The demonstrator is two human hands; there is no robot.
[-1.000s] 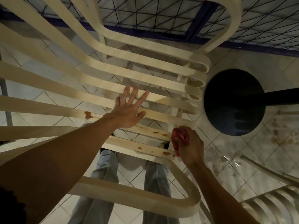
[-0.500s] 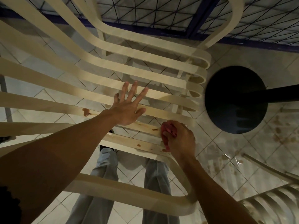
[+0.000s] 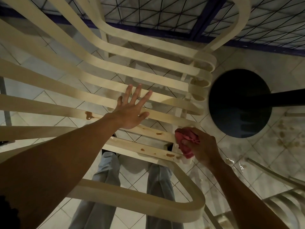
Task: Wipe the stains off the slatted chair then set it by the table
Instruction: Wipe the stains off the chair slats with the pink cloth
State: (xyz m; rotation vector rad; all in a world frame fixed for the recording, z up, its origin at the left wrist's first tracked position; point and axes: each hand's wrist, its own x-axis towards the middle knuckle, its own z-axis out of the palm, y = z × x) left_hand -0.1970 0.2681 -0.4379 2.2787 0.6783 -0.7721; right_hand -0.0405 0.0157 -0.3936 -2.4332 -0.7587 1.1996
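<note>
The left hand (image 3: 130,111) lies flat, fingers straight and spread, pressing a middle slat of the slatted chair (image 3: 92,97), which fills the view directly in front of the person's legs (image 3: 107,179). A dark round table base (image 3: 239,103) stands just beside the chair's right edge. The right hand (image 3: 203,149) grips a bunched red cloth (image 3: 188,139) against the right end of a near slat. Brown stains (image 3: 170,155) dot the two nearest slats; one larger drip (image 3: 89,115) sits left of the left wrist.

Likely risks: wiping may smear the wet spots along the slat or push liquid through the gaps onto the tiled floor (image 3: 264,154), and the lone drip, well apart from the cloth, could be missed.

The chair looks like smooth pale wood, its long flat slats curling into rounded loops at the right. The base is a matte disc with a post. The cloth is soft and crumpled. The stains look glossy.
</note>
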